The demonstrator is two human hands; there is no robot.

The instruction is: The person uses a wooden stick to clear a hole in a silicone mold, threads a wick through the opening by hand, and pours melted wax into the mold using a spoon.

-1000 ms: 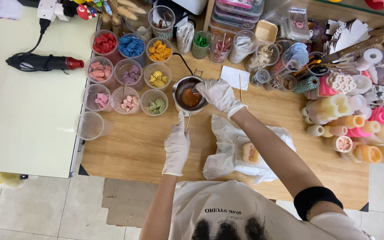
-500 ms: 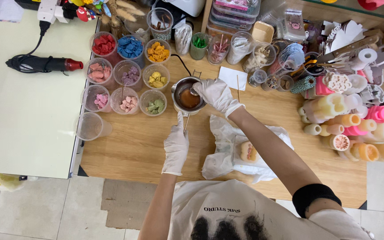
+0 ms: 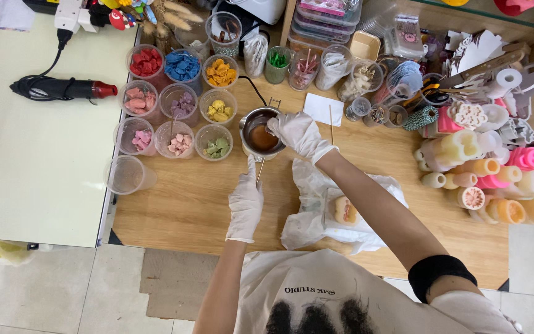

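Here, looking down from the head camera, I see both of my white-gloved hands at work on a wooden table (image 3: pixel 174 210). Far off to the left of my left hand, a black and red heat gun (image 3: pixel 57 89) lies on a pale side table (image 3: pixel 26 185). Nearer, still to the left of that hand, stands an empty clear plastic cup (image 3: pixel 128 175), and beyond it a cluster of clear cups holding coloured wax pieces (image 3: pixel 177 102): red, blue, orange, pink, purple, yellow and green.

My left hand (image 3: pixel 246 201) is closed narrowly around a thin wooden stick (image 3: pixel 259 168), whose far end reaches the pot. Just ahead of it sits a small metal pot (image 3: pixel 261 135) with brown liquid inside. My right hand (image 3: pixel 299 135) grips the pot's right rim, fingers curled over the edge.

Below my right forearm, a crumpled white plastic bag (image 3: pixel 316 204) lies on the table with a pale candle (image 3: pixel 343 210) on it. Well to the right of my right hand, a pile of cream, orange and pink moulded candles (image 3: pixel 495 173) lies on the wood.
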